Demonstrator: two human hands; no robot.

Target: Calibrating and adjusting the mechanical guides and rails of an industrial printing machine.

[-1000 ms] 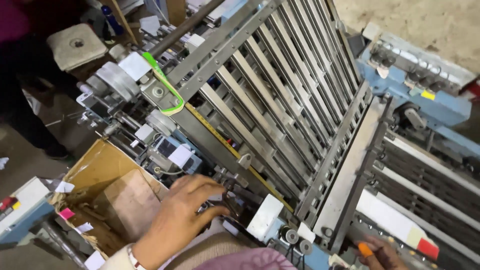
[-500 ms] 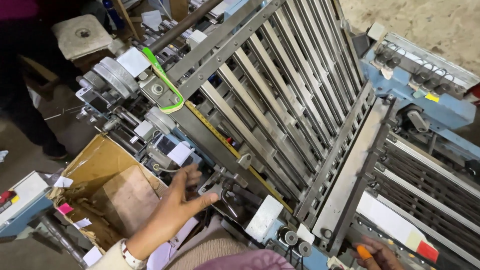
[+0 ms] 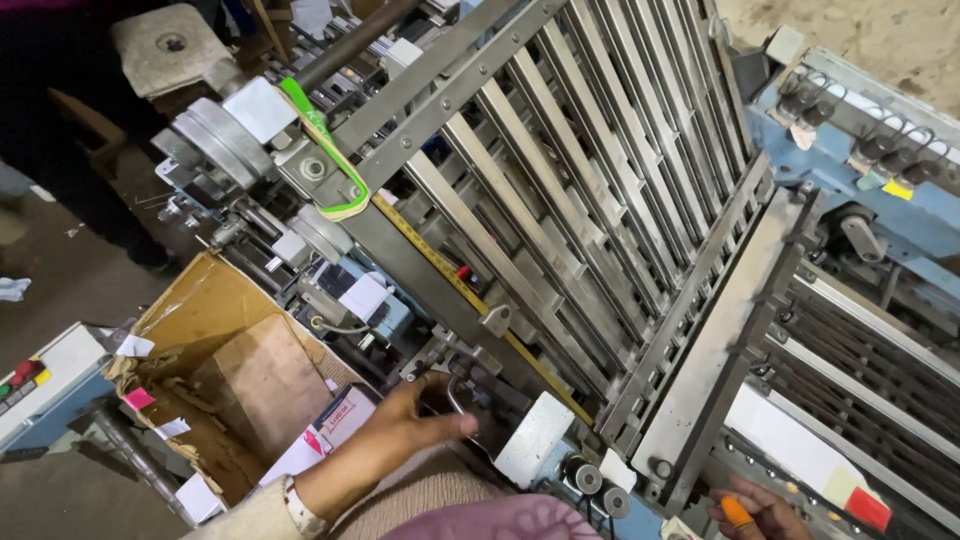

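I have one view only, from the camera on my head, so nothing is shared with a second view. It looks steeply down and a little forward over the machine [image 3: 600, 230], whose slatted metal bed runs on a slant from lower centre up to the top edge. The view sits close: the machine fills most of the frame and its right part is cut off. My left hand [image 3: 410, 420] enters from the bottom edge, my right hand [image 3: 760, 510] just shows at the lower right corner. At left the view takes in a cardboard box [image 3: 230, 370] and floor [image 3: 60, 270] below.
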